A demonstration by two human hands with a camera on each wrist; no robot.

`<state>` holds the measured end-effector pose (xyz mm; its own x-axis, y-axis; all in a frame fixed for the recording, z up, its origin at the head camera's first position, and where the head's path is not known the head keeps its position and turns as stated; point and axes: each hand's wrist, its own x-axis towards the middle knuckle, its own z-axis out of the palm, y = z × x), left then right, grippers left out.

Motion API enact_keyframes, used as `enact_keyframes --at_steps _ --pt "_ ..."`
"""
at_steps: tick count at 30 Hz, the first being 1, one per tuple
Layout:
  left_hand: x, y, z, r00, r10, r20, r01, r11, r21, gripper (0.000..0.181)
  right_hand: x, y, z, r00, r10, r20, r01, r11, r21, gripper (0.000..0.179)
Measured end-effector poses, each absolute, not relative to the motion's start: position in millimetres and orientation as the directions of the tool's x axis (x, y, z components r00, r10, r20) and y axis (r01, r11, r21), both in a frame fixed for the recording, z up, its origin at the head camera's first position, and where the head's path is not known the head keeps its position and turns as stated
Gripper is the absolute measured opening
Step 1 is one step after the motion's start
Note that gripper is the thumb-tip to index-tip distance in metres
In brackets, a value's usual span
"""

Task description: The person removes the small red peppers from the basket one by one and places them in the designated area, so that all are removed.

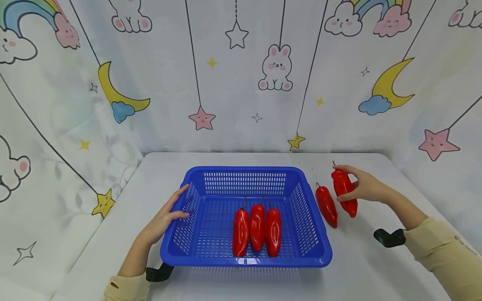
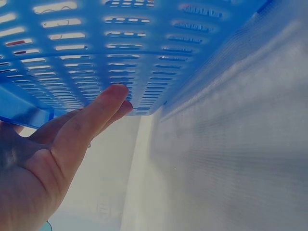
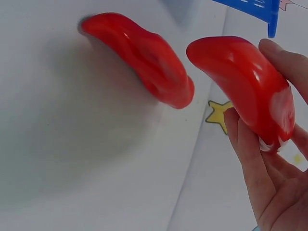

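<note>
My left hand (image 1: 161,219) holds the left rim of a blue plastic basket (image 1: 246,261). Against the slotted outer wall (image 2: 120,60), some of its fingers show in the left wrist view. Inside the basket, three glossy red chili peppers (image 1: 241,233) (image 1: 257,228) (image 1: 273,232) lie side by side, stems pointing away. Right of the basket, my right hand (image 1: 363,184) pinches another red chili pepper (image 1: 343,190) between thumb and fingers, above the table. In the right wrist view this held pepper (image 3: 245,82) appears beside one more pepper (image 3: 144,55), which lies on the table close to the basket.
The white table (image 1: 361,263) extends around the basket. Behind it hangs a pale cloth (image 1: 241,92) printed with stars, moons and rabbits. A dark strap piece juts from each cuff, one by the left wrist (image 1: 160,272) and one by the right (image 1: 389,237).
</note>
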<state>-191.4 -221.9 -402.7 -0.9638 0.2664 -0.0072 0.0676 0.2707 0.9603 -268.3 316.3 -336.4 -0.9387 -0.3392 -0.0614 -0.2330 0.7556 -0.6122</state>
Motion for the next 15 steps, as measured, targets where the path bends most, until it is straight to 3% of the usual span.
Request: enact_keyframes --at_steps 15 --pt "-190.2 -221.4 -401.2 -0.963 0.269 -0.011 0.065 0.273 0.96 0.069 -270.7 323.6 -362.1 -0.935 -0.34 -0.101 -0.206 0.754 -0.624 0.1"
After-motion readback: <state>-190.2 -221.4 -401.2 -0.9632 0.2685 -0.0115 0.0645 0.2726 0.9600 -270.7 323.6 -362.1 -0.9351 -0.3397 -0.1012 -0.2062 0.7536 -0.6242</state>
